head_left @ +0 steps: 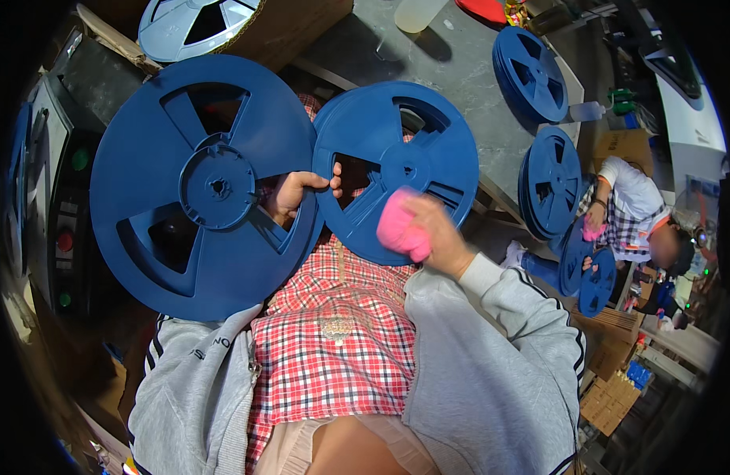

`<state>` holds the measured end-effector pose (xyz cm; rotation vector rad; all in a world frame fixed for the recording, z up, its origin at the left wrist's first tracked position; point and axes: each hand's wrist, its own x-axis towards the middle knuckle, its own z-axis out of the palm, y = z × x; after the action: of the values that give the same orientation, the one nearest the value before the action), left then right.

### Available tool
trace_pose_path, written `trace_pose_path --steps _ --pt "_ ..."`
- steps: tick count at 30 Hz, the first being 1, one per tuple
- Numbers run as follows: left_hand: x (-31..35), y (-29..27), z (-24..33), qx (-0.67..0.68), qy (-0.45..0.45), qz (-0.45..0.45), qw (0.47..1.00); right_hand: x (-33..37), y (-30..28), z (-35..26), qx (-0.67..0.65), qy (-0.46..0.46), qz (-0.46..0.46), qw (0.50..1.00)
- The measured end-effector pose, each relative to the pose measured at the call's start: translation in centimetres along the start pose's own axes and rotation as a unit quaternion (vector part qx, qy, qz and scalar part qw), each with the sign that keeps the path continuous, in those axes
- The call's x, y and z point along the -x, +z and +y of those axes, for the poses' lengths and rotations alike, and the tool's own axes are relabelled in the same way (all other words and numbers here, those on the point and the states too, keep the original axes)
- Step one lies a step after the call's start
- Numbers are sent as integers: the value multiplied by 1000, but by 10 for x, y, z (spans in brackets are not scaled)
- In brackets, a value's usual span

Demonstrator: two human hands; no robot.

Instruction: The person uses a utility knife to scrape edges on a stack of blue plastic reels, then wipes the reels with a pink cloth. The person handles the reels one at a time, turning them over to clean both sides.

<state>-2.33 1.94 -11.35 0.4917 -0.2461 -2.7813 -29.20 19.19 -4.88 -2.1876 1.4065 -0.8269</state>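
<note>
Two large blue plastic reels with wedge-shaped cutouts are upright in front of my body. My left hand (pixel 290 196) shows through a cutout of the nearer, left reel (pixel 135 158). Its thumb and fingers close around the rims where this reel meets the right-hand reel (pixel 440 127); which rims it grips is partly hidden. A second rim shows behind the right-hand reel's edge. In my right hand (pixel 440 233), blurred by motion, is a bunched pink cloth (pixel 403 226), held over the lower right part of the right-hand reel.
On the grey worktable (pixel 475 87) rest a stack of blue reels (pixel 517 79) and a translucent container (pixel 416 14). More blue reels (pixel 548 178) lean by its edge. A pale reel (pixel 163 36) lies upper left. At right another person (pixel 630 198) handles blue reels with a pink cloth.
</note>
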Motion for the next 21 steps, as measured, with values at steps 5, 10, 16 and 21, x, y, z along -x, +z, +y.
trace_pose_path --steps 5,10,16,21 --pt "-1 7 3 -11 -7 -7 1000 2 -30 139 78 374 295 876" --pt "-1 0 3 6 0 12 1000 -124 11 166 109 325 326 881" --pt "-2 -10 1 -48 -46 76 995 -166 50 33 -67 5 80 995" --pt "-3 -9 -3 5 2 -23 1000 -103 4 73 85 185 167 965"
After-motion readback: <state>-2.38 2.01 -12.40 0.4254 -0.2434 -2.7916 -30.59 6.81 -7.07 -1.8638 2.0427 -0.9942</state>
